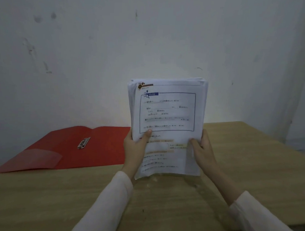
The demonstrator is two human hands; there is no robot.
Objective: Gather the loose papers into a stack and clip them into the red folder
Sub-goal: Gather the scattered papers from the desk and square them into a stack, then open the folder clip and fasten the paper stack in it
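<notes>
A thick stack of printed white papers (167, 116) stands upright on the wooden table (57, 198), its bottom edge on the tabletop. My left hand (135, 147) grips the stack's left edge, thumb on the front page. My right hand (201, 150) grips the right edge, thumb across the front. The red folder (63, 146) lies open and flat at the left, against the wall. A silver metal clip (83, 143) sits near its middle, and a translucent red pocket (39, 156) is on its near left flap.
A pale, scuffed wall (151, 45) rises directly behind the table. The table's right edge runs diagonally at the far right, and its front corner drops off at the lower right.
</notes>
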